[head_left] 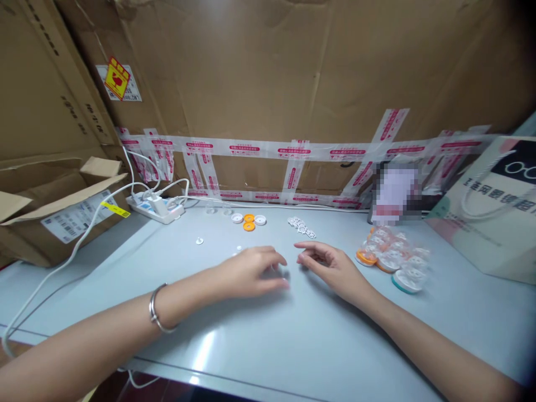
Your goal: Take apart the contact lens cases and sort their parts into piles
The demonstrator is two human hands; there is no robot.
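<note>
Head view: I see my left hand [251, 272] curled low over a small clear piece [281, 274] mid-table, my right hand [330, 267] loosely open beside it. Finished pile [393, 258] sits right; loose caps [248, 221] wait behind, so I judge work partway.

Two orange rings [249, 222], two white caps [237, 218], one power strip [156, 210]

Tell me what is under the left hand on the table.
Under the left hand only the grey table shows, with a faint blurred patch by the fingertips. The palm covers whatever small part may lie beneath, so that cannot be told.
</note>
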